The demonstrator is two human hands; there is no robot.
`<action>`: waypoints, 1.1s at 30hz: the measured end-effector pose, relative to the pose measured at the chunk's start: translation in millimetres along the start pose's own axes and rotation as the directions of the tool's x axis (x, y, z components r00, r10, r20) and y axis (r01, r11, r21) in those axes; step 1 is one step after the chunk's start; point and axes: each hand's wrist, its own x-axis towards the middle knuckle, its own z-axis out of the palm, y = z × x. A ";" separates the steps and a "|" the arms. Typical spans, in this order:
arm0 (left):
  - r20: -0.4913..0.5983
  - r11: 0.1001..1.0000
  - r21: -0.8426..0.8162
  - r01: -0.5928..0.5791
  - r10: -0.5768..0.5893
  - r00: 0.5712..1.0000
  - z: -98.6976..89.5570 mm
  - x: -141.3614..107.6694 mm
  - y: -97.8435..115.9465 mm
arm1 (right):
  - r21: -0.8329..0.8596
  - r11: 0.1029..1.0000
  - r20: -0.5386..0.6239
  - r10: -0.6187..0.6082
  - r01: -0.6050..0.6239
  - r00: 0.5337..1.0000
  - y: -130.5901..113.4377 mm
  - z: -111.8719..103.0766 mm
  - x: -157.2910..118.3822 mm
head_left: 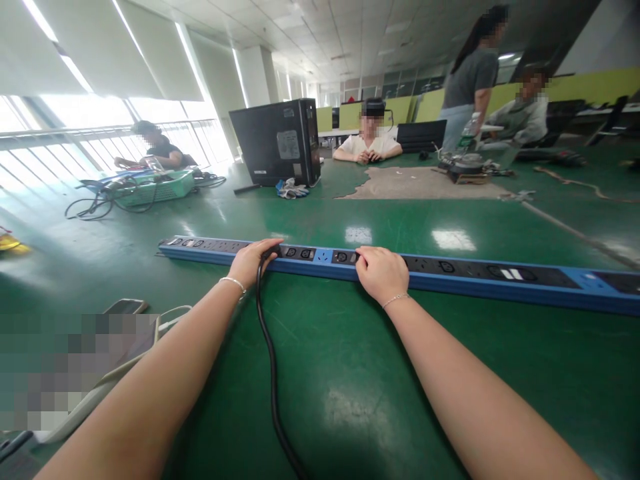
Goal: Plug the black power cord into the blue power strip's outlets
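A long blue and black power strip (323,257) lies across the green tabletop. My left hand (253,261) is closed round a black plug (271,251) at one of the strip's sockets, left of the middle. From this plug a black cable (273,360) runs down toward the bottom edge of the view. My right hand (384,272) grips the strip right of the middle, its fingers curled over the far edge and the thumb on the near side.
Phones (127,306) lie at the lower left. Beyond the strip stand a black computer case (280,143), gloves (291,189) and a green basket (160,189) with cables. A person (369,140) sits across the table; others are farther back.
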 end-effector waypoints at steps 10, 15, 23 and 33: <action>0.045 0.972 0.217 0.086 -0.098 0.994 -7.8 -5.4 11.4 | 0.002 1.000 0.008 0.005 -0.005 1.000 0.1 -0.1 1.0; 0.016 0.969 0.205 0.134 -0.141 0.990 -5.1 -5.1 13.0 | 0.002 1.000 0.018 -0.007 0.007 1.000 0.3 -0.6 1.2; 0.051 0.962 0.244 0.123 -0.140 0.989 -11.1 0.2 10.9 | 0.004 1.000 0.009 -0.012 0.012 1.000 0.4 0.6 0.9; 0.031 0.956 0.272 0.110 -0.123 0.992 -8.6 -2.7 13.6 | 0.000 1.000 0.004 -0.011 0.011 1.000 0.1 -0.7 0.7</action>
